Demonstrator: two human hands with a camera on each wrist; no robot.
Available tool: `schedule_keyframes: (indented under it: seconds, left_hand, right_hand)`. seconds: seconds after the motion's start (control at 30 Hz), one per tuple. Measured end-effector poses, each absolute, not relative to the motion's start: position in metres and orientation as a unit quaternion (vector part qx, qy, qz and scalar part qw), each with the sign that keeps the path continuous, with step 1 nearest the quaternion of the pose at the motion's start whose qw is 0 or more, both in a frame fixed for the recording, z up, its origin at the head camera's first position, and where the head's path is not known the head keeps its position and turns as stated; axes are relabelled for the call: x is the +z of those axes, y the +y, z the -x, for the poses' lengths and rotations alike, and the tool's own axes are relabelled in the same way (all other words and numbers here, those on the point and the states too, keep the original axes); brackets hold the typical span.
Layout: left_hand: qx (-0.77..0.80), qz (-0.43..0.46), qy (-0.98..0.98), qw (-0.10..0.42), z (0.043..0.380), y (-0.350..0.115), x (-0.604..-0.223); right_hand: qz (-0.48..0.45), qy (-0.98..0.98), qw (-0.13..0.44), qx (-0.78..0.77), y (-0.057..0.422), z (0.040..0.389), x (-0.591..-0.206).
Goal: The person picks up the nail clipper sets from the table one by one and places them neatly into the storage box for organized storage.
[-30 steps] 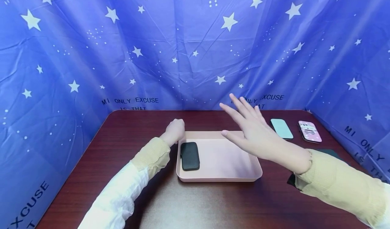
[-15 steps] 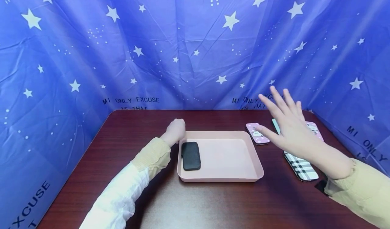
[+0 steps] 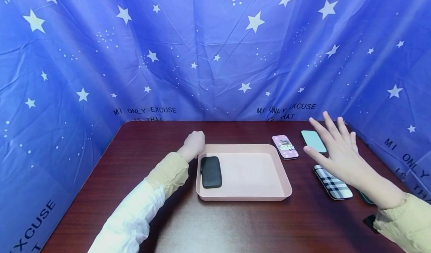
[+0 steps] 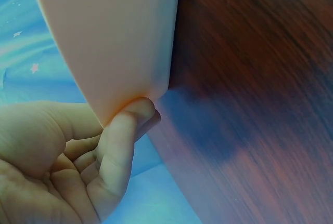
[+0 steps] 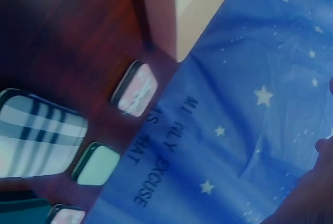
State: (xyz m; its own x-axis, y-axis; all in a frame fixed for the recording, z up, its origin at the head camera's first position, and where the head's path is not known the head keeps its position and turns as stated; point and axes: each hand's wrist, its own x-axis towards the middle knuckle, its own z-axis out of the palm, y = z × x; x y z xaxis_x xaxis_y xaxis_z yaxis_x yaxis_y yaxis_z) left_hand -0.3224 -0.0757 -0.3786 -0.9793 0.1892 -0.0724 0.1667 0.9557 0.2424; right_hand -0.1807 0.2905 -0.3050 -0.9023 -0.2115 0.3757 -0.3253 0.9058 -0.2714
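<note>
Pink tray (image 3: pixel 250 174) — black case (image 3: pixel 211 172), perhaps — inside.

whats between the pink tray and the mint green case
A pink patterned case lies on the table between the pink tray and the mint green case; the head and right wrist views both show it.

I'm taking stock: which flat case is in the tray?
The black case, inside the tray; the plaid case, mint case, green case and two pink cases lie outside, on the table.

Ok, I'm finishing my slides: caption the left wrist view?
Left hand pinches the corner of a pale pink tray, wood-grain tabletop alongside.
</note>
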Motion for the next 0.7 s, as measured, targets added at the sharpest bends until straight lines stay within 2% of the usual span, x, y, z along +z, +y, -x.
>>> schedule_keyframes:
  seconds: [0.2,0.53,0.7]
  left_hand:
    - [0.111,-0.091,0.988,0.049,0.324,-0.076,-0.380]
    - [0.104,-0.089,0.989,0.048,0.322,-0.075,-0.379]
    - [0.109,-0.089,0.989,0.045,0.323,-0.076,-0.379]
  right_hand:
    - [-0.118,-0.962,0.170,0.179,0.305,0.185,-0.315]
    - [-0.065,-0.972,0.105,0.198,0.328,0.188,-0.333]
    - [-0.073,-0.972,0.110,0.194,0.337,0.192,-0.342]
